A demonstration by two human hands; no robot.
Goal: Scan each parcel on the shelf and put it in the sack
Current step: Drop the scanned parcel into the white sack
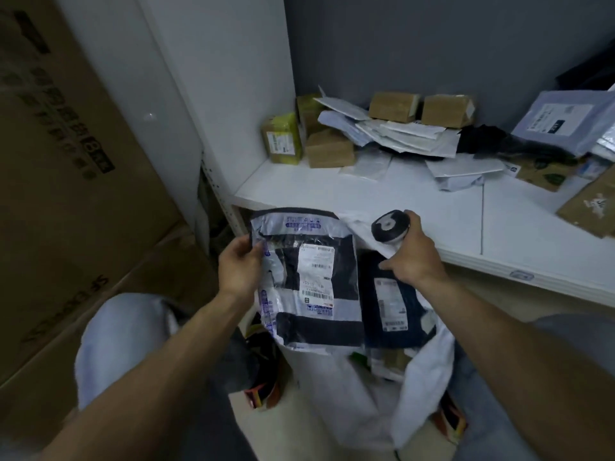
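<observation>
My left hand (238, 264) pinches the left edge of a clear plastic parcel (309, 284) with dark contents and a white shipping label, held flat over the open white sack (422, 377). My right hand (411, 252) grips a black-and-white handheld scanner (390, 226), together with the sack's far rim. A dark blue parcel (389, 304) with a label lies in the sack's mouth beside the held one. Several more parcels sit on the white shelf (432, 207).
At the back of the shelf stand small brown boxes (394, 106), a yellow-taped box (283, 138), white mailers (409, 134) and a grey mailer (565, 119). Large cardboard cartons (66, 161) rise at my left. My knees flank the sack.
</observation>
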